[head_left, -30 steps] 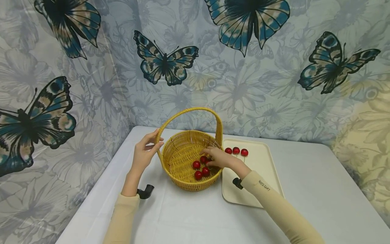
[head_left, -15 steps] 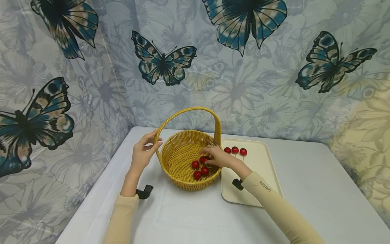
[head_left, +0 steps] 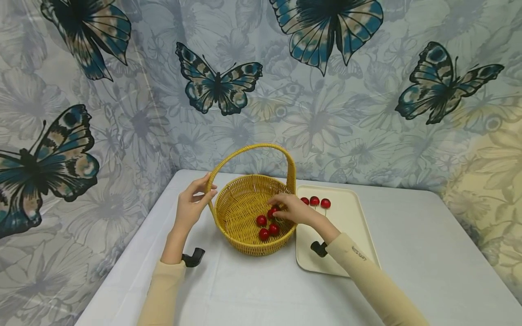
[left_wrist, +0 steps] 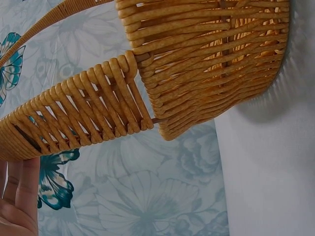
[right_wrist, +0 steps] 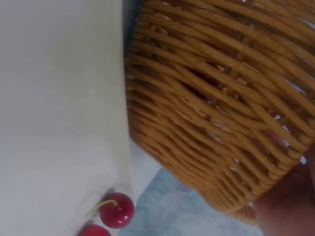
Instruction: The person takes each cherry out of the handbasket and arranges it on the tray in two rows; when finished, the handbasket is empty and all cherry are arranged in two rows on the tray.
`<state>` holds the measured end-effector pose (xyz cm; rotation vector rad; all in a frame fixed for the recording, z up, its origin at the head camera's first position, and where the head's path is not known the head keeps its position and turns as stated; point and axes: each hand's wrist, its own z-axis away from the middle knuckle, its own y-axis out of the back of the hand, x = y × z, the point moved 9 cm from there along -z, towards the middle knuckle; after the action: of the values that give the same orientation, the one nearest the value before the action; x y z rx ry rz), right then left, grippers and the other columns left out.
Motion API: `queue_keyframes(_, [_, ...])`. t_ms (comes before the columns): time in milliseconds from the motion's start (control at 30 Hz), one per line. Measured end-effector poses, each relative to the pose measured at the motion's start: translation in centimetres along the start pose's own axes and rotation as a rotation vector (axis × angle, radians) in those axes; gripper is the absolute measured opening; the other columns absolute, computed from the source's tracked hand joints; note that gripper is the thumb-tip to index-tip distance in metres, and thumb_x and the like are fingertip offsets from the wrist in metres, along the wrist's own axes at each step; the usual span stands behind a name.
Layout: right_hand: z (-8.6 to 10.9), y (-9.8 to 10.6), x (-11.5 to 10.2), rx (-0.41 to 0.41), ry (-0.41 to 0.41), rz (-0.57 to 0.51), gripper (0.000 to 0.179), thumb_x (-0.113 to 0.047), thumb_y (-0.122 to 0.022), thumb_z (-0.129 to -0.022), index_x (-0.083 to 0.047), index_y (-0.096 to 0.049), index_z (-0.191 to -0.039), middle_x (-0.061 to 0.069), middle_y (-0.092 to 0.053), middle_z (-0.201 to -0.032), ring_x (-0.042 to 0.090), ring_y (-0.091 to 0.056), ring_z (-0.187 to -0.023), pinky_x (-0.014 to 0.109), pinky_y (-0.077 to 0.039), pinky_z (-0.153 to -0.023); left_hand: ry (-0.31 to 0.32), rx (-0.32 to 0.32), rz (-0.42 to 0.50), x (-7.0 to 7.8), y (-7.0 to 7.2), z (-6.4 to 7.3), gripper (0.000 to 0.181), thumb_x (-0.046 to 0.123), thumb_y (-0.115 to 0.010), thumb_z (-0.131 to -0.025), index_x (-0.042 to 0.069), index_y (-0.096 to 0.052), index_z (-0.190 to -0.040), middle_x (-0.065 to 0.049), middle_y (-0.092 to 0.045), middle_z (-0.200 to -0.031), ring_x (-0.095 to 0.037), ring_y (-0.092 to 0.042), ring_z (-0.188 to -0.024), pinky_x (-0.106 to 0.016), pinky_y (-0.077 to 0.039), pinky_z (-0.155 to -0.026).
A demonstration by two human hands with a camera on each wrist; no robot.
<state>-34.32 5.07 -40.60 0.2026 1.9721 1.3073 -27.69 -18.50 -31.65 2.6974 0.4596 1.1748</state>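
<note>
My left hand [head_left: 191,199] holds the left side of the basket handle [head_left: 263,146], thumb in front and fingers behind; the left wrist view shows its fingers [left_wrist: 22,191] at the woven strip. The round yellow wicker basket [head_left: 236,203] stands upright on the table. Over its right rim reaches my right hand [head_left: 292,209], thumb and fingertips apart, close above the red cherries. One cherry [head_left: 261,220] and several others lie on the basket's right side, partly covered by that hand. In the right wrist view, the basket wall [right_wrist: 197,108] hides most of the fingers.
Right of the basket lies a cream tray [head_left: 346,231]. Near its far edge are three cherries with stems, among them a cherry [head_left: 325,203] at the right end. A white cloth [head_left: 244,290] covers the table, and a butterfly-print curtain [head_left: 318,117] hangs behind.
My right hand has lifted slightly, and its thumb and fingers have spread, so more of the cherries beneath shows. The left hand and the basket have stayed in place.
</note>
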Motion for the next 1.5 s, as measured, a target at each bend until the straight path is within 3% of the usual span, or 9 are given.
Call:
queue_keyframes(400, [0.7,1.9,-0.6,0.100,-0.046,-0.072,0.029,-0.014,-0.066,-0.086,-0.007,-0.063,-0.115,0.007,-0.061,-0.110,0.022,-0.060,-0.094,0.037,-0.055,-0.078,0.023,0.000,0.029,-0.3,0.0,0.2,0.046,-0.002,-0.066,-0.083,0.001,-0.055,-0.127,-0.022,-0.065,-0.096,-0.009,-0.063,-0.084,-0.022,-0.056,-0.071])
queue_keyframes(767, [1.7,3.8,-1.0,0.234,-0.008,-0.127,0.025,-0.015,-0.070,-0.083,-0.006,-0.065,-0.106,0.002,-0.062,-0.101,0.016,-0.062,-0.091,0.024,-0.056,-0.075,0.017,-0.004,0.039,-0.4,-0.1,0.1,0.045,0.003,-0.066,-0.084,0.003,-0.055,-0.127,-0.022,-0.066,-0.096,-0.012,-0.064,-0.084,-0.023,-0.057,-0.071])
queue_keyframes(1067, [3.2,6.0,-1.2,0.362,0.052,-0.136,0.026,-0.011,-0.069,-0.084,-0.007,-0.066,-0.109,0.005,-0.062,-0.104,0.020,-0.060,-0.092,0.027,-0.057,-0.069,0.028,-0.006,0.036,-0.3,-0.1,0.1,0.045,0.001,-0.066,-0.084,0.002,-0.055,-0.127,-0.022,-0.066,-0.096,-0.008,-0.063,-0.084,-0.022,-0.056,-0.071])
queue_keyframes(1500, [5.1,7.6,0.5,0.402,0.009,-0.161,0.032,-0.003,-0.066,-0.084,-0.002,-0.061,-0.115,0.012,-0.058,-0.111,0.028,-0.063,-0.094,0.028,-0.057,-0.076,0.023,-0.005,0.024,-0.5,-0.1,0.1,0.047,-0.003,-0.065,-0.083,0.001,-0.054,-0.128,-0.022,-0.065,-0.096,0.001,-0.060,-0.085,-0.020,-0.056,-0.072])
